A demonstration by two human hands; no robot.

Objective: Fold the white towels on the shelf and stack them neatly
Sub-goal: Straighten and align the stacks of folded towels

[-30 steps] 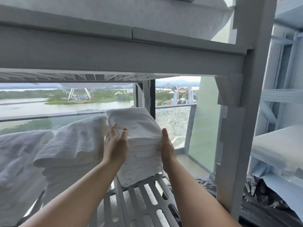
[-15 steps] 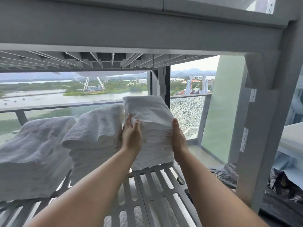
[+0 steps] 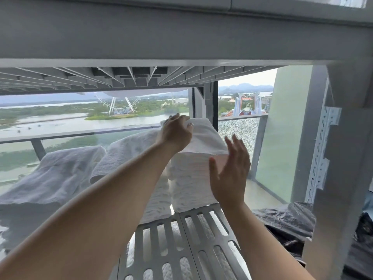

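The tall stack of folded white towels [image 3: 193,178] stands at the right end of the slatted shelf [image 3: 181,239], just beside a lower, slumping stack [image 3: 129,154]. The left hand [image 3: 175,134] reaches over the top, its fingers [image 3: 186,123] curled onto the far left corner of the top towel [image 3: 205,136]. The right hand [image 3: 230,174] is spread flat and holds nothing, near the stack's front right corner; whether it touches, I cannot tell.

This looks like squaring up. The corner is best drawn flush while the flat palm steadies the front face, with light pressure so the column does not lean.

Room is tight. The upper shelf [image 3: 181,37] hangs low overhead, and the stack's right side sits near the shelf's edge, with black plastic sheeting [image 3: 286,219] below and an upright post [image 3: 343,178] further right. Bare slats lie in front.
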